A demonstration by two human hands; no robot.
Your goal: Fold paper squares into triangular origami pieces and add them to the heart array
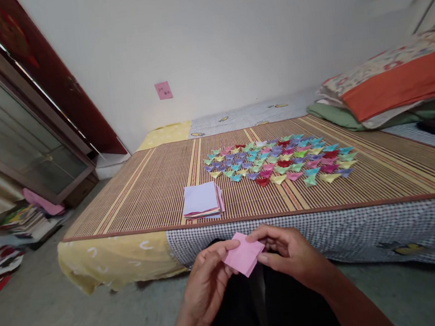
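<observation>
Paper (243, 255) in pink, turned to a diamond, sits between two bare hands just in front of the bed (124, 256), above the person's dark-clothed lap, and from where I stand it looks partway through being folded. Its layered edges show at the lower right, so I judge that some creases are in, yet it is flat and has none of the pointed shape of the pieces lying farther off. The left hand (209, 275) has its grip closed on the left side, thumb and forefinger pinching the sheet; the right hand (298, 253) pinches the right side, forefinger near the upper edge and thumb by the right-hand corner. Beyond them, on the striped mat (157, 191), a broad spread of small folded pieces (294, 176) lies in loose rows, in red, pink, green, yellow, blue and purple; those look finished, and they are too many and too crowded for me to count surely. Left of the spread and nearer the mat's front edge, a stack of square sheets (200, 199) lies with a pale lilac one on top, apparently unfolded, so plenty of paper seems unworked beside one piece half made.
</observation>
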